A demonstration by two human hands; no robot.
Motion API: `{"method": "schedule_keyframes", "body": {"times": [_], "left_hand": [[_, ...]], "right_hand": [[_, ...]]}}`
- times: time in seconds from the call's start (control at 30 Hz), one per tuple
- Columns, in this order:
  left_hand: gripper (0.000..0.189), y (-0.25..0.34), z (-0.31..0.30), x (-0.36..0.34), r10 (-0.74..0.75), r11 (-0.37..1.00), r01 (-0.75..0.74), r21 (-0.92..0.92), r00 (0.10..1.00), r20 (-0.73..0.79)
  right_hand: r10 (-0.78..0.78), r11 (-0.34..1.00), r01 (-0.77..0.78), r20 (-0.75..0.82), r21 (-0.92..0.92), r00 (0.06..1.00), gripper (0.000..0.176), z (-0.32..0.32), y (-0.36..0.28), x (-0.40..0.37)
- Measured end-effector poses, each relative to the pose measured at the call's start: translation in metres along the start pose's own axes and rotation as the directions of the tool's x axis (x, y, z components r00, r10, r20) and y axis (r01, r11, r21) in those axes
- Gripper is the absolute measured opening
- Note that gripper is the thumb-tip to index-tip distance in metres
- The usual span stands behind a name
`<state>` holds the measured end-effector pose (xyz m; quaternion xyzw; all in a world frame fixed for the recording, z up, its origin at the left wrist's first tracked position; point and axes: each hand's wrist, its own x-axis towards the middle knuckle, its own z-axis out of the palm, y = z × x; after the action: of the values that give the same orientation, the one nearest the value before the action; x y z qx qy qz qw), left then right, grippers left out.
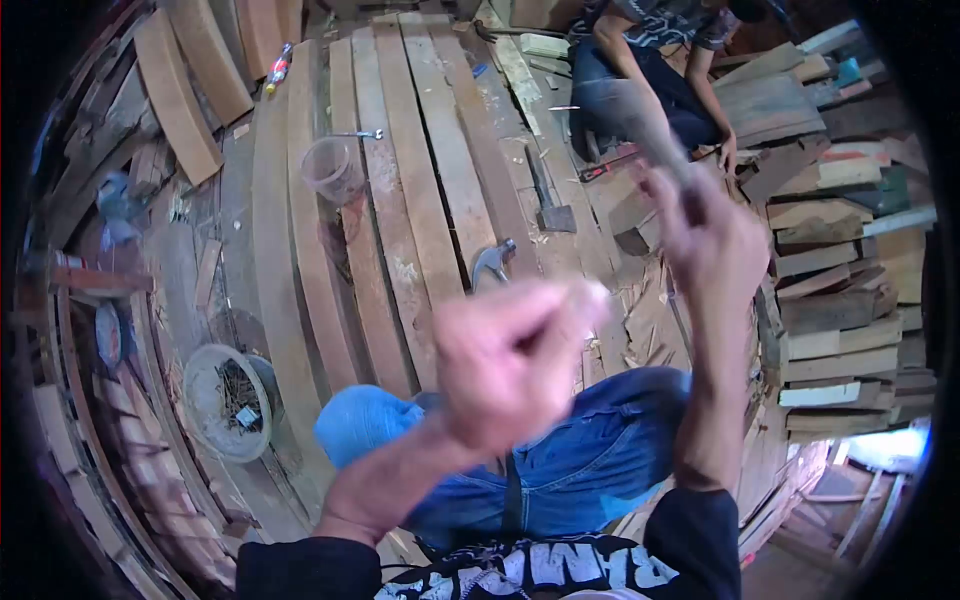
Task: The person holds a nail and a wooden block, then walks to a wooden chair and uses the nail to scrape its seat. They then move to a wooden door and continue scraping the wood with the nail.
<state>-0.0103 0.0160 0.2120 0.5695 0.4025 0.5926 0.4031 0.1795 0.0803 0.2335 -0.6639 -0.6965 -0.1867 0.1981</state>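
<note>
My left hand [500,365] is raised in front of my lap, fingers curled closed, blurred; what it holds, if anything, I cannot make out. A claw hammer [492,264] lies just beyond it on the planks, its handle hidden. To the right, my right hand [718,235] is lifted and closed around a long grey-brown stick-like piece [645,125], which points up and left and is smeared by motion. A tool with a broad flat metal head [555,217] lies on the boards between my hands and the other person.
Another person [650,80] sits at the far right, one hand near the floor. Long planks [395,140] run away from me. At left stands a bucket [205,440] of nails; a clear plastic tub [328,170] sits farther off. Wood offcuts [840,340] are stacked at right.
</note>
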Motion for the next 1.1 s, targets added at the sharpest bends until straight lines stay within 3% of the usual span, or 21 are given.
{"method": "schedule_keyframes", "body": {"times": [0.07,0.1,0.13,0.2,0.27,0.33,0.47,0.5,0.67,0.8,0.87,0.9,0.93,0.97,1.0,1.03,1.07,1.1], "left_hand": [[0.014,0.002,0.007,-0.002,0.018,0.995,-0.020,-0.101,1.000,-0.019],[0.016,0.000,0.003,0.006,-0.171,0.965,0.158,-0.207,0.984,-0.047],[0.018,-0.001,-0.004,0.009,-0.368,0.891,0.348,-0.293,0.930,-0.015],[0.022,-0.006,0.004,0.008,-0.315,0.907,0.291,-0.305,0.948,-0.032],[0.026,0.000,0.003,0.006,-0.338,0.913,0.317,-0.258,0.940,-0.039],[0.026,-0.002,-0.002,0.005,-0.353,0.916,0.328,-0.231,0.933,-0.074],[0.020,-0.004,-0.003,0.005,-0.339,0.925,0.311,-0.218,0.934,-0.108],[0.019,-0.006,-0.003,0.005,-0.304,0.936,0.277,-0.217,0.947,-0.105],[0.014,-0.014,-0.001,0.002,-0.219,0.961,0.191,-0.200,0.967,-0.131],[0.010,-0.015,-0.001,0.004,-0.218,0.974,0.203,-0.105,0.962,-0.162],[0.010,-0.011,0.006,-0.001,-0.200,0.979,0.189,-0.080,0.964,-0.173],[0.011,-0.001,0.018,-0.009,-0.052,0.999,0.052,-0.001,0.981,-0.188],[0.013,0.005,0.022,-0.014,0.102,0.993,-0.090,0.077,0.980,-0.172],[0.017,-0.005,0.008,-0.004,0.093,0.996,-0.092,0.017,0.994,-0.052],[0.019,-0.008,0.002,0.003,-0.145,0.987,0.136,-0.079,0.982,-0.119],[0.020,-0.004,0.001,0.006,-0.188,0.981,0.179,-0.076,0.973,-0.136],[0.021,-0.001,-0.001,0.008,-0.231,0.972,0.224,-0.064,0.965,-0.127],[0.018,-0.001,0.000,0.006,-0.231,0.973,0.226,-0.054,0.967,-0.110]], "right_hand": [[0.147,0.878,-0.051,-0.166,0.476,0.975,0.030,-0.001,0.015,0.008],[0.272,0.782,-0.198,-0.037,0.591,0.962,0.026,-0.002,0.011,-0.004],[0.191,0.735,-0.150,0.010,0.662,0.981,0.026,-0.005,-0.002,-0.011],[0.064,0.761,-0.044,-0.008,0.647,0.998,0.027,-0.013,-0.015,-0.012],[0.084,0.675,-0.117,0.082,0.729,0.993,0.032,-0.027,-0.018,-0.017],[0.029,0.673,-0.091,0.097,0.734,0.995,0.034,-0.040,-0.017,-0.024],[-0.233,0.660,0.258,-0.134,0.706,0.963,0.044,-0.039,-0.025,-0.026],[-0.265,0.681,0.255,-0.094,0.687,0.960,0.047,-0.042,-0.027,-0.026],[-0.289,0.750,0.288,-0.097,0.596,0.952,0.046,-0.038,-0.032,-0.029],[-0.250,0.812,0.185,0.043,0.553,0.967,0.040,-0.035,-0.030,-0.030],[-0.244,0.777,0.316,-0.203,0.545,0.948,0.041,-0.015,-0.025,-0.024],[-0.094,0.995,0.093,0.041,0.034,0.995,0.035,-0.020,-0.019,-0.007],[0.148,0.986,-0.154,0.105,0.057,0.983,0.027,-0.008,0.004,0.012],[0.174,0.946,-0.168,0.003,0.278,0.985,0.026,-0.008,0.007,-0.003],[0.157,0.866,-0.081,-0.114,0.494,0.981,0.025,-0.009,0.002,-0.002],[0.144,0.772,-0.035,-0.121,0.634,0.982,0.029,-0.009,-0.011,-0.010],[0.087,0.814,-0.066,-0.008,0.577,0.996,0.032,-0.021,-0.017,-0.009],[0.128,0.815,-0.130,0.043,0.564,0.991,0.032,-0.019,-0.013,-0.009]]}}
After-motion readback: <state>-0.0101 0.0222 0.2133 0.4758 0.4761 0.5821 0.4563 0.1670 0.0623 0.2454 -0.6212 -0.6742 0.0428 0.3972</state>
